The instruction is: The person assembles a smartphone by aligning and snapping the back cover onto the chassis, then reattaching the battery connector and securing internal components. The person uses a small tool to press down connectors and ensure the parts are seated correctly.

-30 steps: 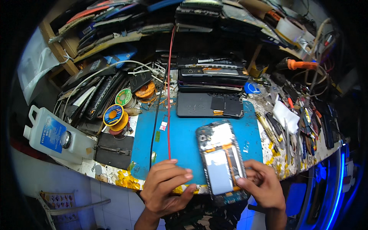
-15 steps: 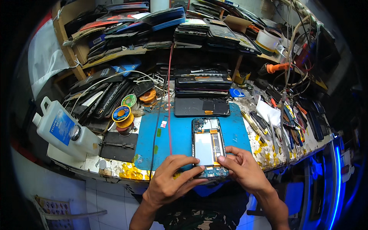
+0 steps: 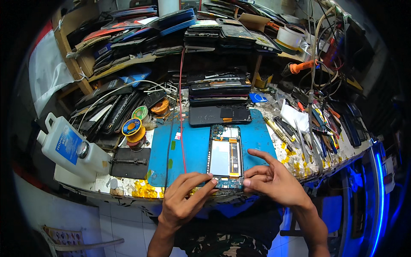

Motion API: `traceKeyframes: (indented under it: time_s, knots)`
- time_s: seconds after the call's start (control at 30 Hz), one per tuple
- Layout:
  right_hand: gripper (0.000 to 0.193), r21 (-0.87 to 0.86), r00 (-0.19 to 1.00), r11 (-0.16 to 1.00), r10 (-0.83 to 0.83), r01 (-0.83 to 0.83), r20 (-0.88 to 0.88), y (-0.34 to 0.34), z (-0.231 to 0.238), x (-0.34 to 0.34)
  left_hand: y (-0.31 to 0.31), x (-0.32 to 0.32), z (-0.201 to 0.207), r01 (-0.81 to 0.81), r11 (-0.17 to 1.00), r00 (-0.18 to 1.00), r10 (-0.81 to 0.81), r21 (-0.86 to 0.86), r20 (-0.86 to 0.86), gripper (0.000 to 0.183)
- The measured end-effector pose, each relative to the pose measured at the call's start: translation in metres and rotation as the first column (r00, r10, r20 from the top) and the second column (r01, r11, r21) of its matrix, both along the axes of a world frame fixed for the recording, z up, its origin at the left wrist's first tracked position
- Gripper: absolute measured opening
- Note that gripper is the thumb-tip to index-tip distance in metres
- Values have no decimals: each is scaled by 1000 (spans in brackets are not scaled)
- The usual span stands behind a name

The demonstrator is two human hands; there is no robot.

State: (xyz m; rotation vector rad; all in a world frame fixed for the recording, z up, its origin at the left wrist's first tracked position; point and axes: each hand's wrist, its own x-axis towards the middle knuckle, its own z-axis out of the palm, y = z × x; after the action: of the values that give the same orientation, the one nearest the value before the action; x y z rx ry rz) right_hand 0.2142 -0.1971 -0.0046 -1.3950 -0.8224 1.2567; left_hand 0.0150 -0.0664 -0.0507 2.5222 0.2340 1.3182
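Observation:
A phone with its back cover off [image 3: 220, 157] lies lengthwise near the front of the blue mat [image 3: 197, 150]. Its pale battery, orange flex cables and green-blue boards are exposed. My left hand [image 3: 185, 199] closes on its lower left corner, with fingertips on the frame. At the lower right corner, my right hand [image 3: 276, 182] pinches the edge with thumb and curled fingers. The right index finger is raised and points away from the phone. What the undersides of my fingers touch is hidden.
A dark phone housing [image 3: 219, 115] lies behind, before a stack of phones [image 3: 218, 88]. To the left are wire spools [image 3: 133, 128] and a white bottle [image 3: 70, 145]. Tweezers [image 3: 301, 136] and other tools lie right. Red and black cables [image 3: 182, 107] cross the mat.
My right thumb has slid off the phone's inner face to its lower right edge, and the index finger has lifted. The phone sits straighter; the whole view has shifted slightly.

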Motion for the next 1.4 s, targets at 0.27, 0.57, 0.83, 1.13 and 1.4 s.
traceKeyframes:
  time_s: [0.27,0.57,0.83,1.13,1.4]
  knots:
    - [68,60,858,998,-23,-10,513,-11,14,2,-3,6,-3,41,998,996,-37,40,-81,32]
    - [31,235,427,965,-164,-119,889,38,11,64,-9,15,-2,-16,1000,998,15,-11,-57,35]
    - [65,306,446,912,-161,-274,881,5,-8,32,-12,20,5,-104,989,988,90,-109,-127,33]
    - [57,400,467,889,-262,-223,845,9,-25,30,-7,19,7,-69,990,984,48,-119,-170,27]
    - [41,497,515,847,-346,-188,785,-9,-18,23,-5,15,5,-33,997,985,21,-69,-169,28]
